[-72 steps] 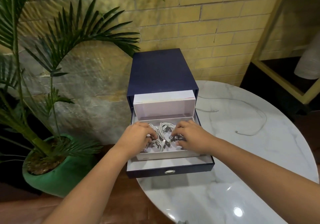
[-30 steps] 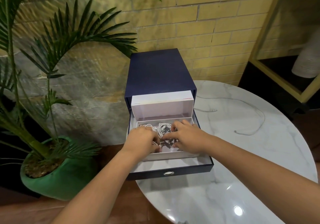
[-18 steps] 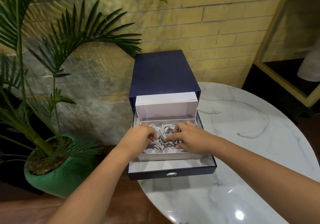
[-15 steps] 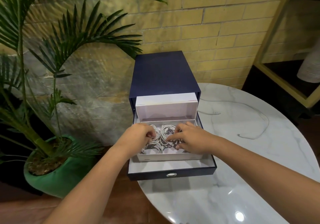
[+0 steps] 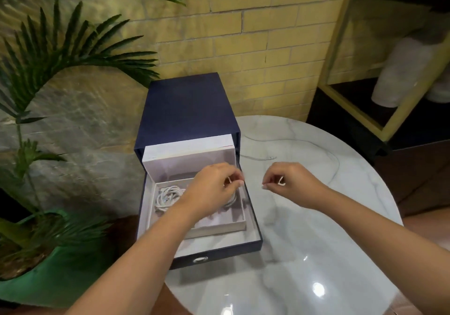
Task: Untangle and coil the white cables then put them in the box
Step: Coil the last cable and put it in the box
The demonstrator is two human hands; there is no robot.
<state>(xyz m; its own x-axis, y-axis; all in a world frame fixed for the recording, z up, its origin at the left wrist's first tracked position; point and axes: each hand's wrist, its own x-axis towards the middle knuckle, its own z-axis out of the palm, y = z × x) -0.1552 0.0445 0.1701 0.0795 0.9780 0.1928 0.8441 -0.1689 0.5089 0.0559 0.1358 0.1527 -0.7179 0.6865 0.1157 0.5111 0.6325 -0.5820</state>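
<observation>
White cables (image 5: 168, 196) lie in the pale tray (image 5: 219, 228) of the blue box (image 5: 187, 110), in its open drawer: one coil shows plainly at the left, and a second coil (image 5: 231, 201) is partly hidden under the left hand (image 5: 214, 188). That hand hovers over the tray with curled fingers, pinching a white strand (image 5: 229, 180). The right hand (image 5: 289, 180), raised over the marble table (image 5: 316, 241) beside the box, pinches a white tip (image 5: 281, 182). One loose cable (image 5: 336, 166) trails on the table behind.

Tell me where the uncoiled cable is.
Head view: the uncoiled cable lies on the marble table, right of the navy box, beyond the right hand.
</observation>
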